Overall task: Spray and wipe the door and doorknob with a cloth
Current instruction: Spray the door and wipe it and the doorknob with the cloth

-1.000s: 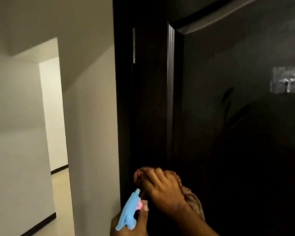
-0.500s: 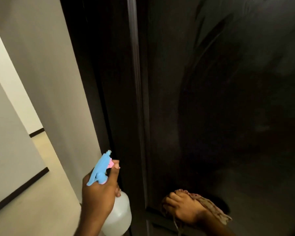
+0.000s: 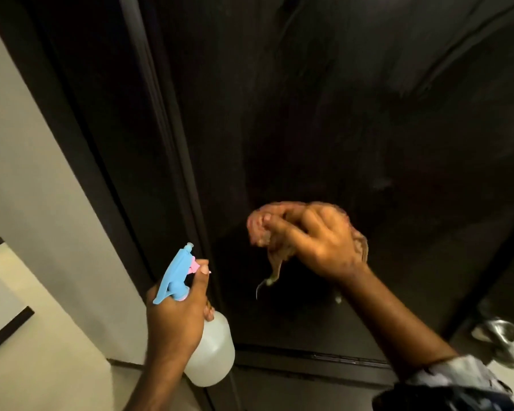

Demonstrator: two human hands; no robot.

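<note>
A dark brown door (image 3: 324, 114) fills most of the view. My right hand (image 3: 318, 241) presses a bunched pinkish-brown cloth (image 3: 263, 229) flat against the door panel, with a loose corner hanging below it. My left hand (image 3: 175, 318) holds a spray bottle (image 3: 211, 351) with a translucent white body and a blue and pink trigger head, its nozzle pointing up at the door's left edge. A silver doorknob (image 3: 500, 336) sticks out at the lower right, apart from both hands.
The dark door frame (image 3: 80, 129) runs diagonally on the left. Beyond it is a cream wall (image 3: 27, 143) and pale floor with a dark skirting strip (image 3: 6, 330). My patterned sleeve (image 3: 457, 378) shows at the bottom right.
The view has tilted down and the doorknob has come into sight. My right hand with the cloth has moved up and to the right across the panel. The bottle stays in my left hand.
</note>
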